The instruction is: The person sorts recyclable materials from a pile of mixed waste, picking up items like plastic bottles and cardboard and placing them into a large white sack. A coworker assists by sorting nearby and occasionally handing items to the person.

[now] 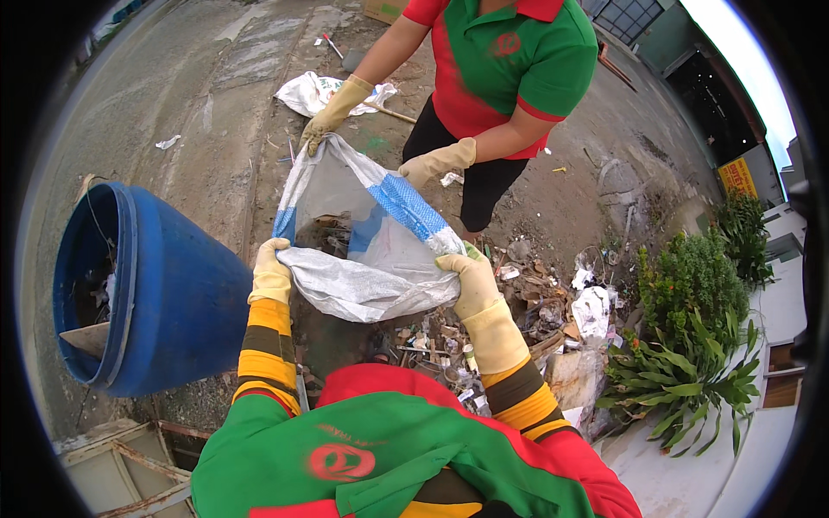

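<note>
A large white woven sack with blue bands (371,298) is stretched wide at its mouth, and some litter shows inside. At its near left rim my left hand (271,272), in a cream rubber glove, is closed on the edge. My right hand (471,281), gloved the same way, grips the near right rim. Across from me a co-worker in a green and red shirt (509,69) holds the far left rim with one gloved hand (332,110). Their other gloved hand (439,161) is at the far right rim.
On the left a big blue barrel (186,289) leans over, with rubbish inside. A litter heap (540,302) lies to the right of the sack. Another white sack (311,93) and a stick (389,112) lie behind it. Leafy plants (691,363) border the right side; a rusty metal frame (147,462) is lower left.
</note>
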